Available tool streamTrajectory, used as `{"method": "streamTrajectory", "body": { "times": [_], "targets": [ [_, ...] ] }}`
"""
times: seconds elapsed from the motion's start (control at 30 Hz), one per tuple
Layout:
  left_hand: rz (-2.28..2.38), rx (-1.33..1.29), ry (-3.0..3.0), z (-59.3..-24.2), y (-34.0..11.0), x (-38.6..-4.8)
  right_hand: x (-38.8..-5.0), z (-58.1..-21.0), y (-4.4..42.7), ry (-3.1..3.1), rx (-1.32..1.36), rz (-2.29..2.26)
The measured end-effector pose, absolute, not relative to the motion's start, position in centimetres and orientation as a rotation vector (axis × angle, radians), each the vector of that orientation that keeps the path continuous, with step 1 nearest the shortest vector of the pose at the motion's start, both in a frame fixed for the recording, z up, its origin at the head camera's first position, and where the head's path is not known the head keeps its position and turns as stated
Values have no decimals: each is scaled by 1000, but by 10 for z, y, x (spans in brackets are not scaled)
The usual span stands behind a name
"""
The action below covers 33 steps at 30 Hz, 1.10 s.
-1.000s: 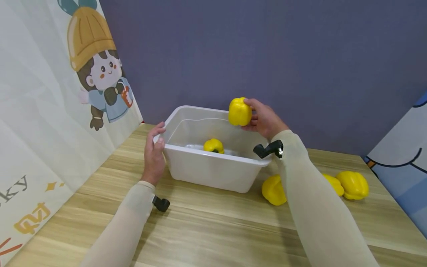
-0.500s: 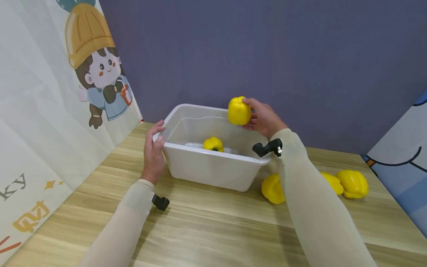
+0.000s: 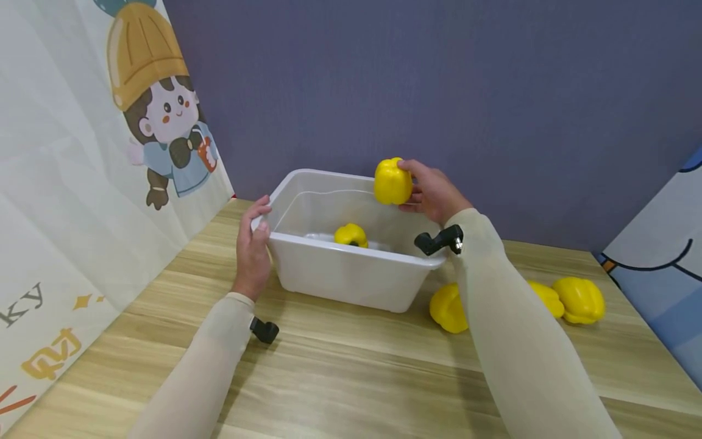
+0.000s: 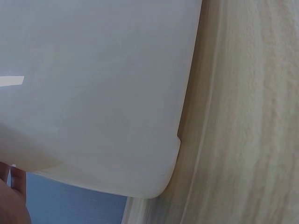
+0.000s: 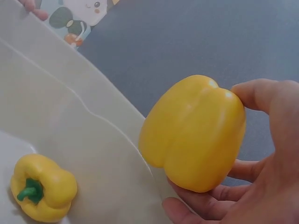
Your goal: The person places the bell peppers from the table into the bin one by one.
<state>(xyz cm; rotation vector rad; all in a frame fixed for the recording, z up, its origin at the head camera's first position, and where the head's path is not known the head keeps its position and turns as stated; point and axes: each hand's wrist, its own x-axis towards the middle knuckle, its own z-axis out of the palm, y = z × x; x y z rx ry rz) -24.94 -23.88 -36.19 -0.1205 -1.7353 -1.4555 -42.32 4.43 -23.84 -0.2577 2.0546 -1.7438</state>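
A yellow bell pepper (image 3: 392, 182) is held up in my right hand (image 3: 436, 194), the thumb on one side and the fingers on the other. It hangs over the back right rim of a white plastic bin (image 3: 345, 274). Inside the bin lies a second yellow bell pepper (image 3: 351, 235); its green stem shows in the right wrist view. My left hand (image 3: 254, 253) grips the bin's left rim, with the thumb on the near side. Only the bin's outer wall (image 4: 93, 93) and a bit of the hand (image 4: 11, 200) appear in the left wrist view.
On the wooden table (image 3: 340, 372), one yellow bell pepper (image 3: 450, 308) lies beside the bin's right end. Further right, another pepper (image 3: 548, 299), partly behind my right forearm, touches a third (image 3: 581, 300). A dark blue-grey wall (image 3: 439, 79) stands close behind the bin.
Both hands keep their holds, and the pepper stays over the bin's back right rim. The whole scene shifts slightly upward in the head view.
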Motion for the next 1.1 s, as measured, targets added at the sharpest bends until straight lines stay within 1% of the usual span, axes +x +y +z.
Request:
{"method": "streamTrajectory", "body": {
  "times": [0.47,0.7,1.1],
  "targets": [
    [-1493,-65,-1770,-360,-237,-252,-430,-241,41,2164,-292,-1555],
    [-1470,-76,-1744,-362,-235,-255,-434,-239,39,2214,-362,-1375],
    [-1440,-67,-1733,-363,-231,-263,-448,-240,37,2266,-424,-1205]
  ]
}}
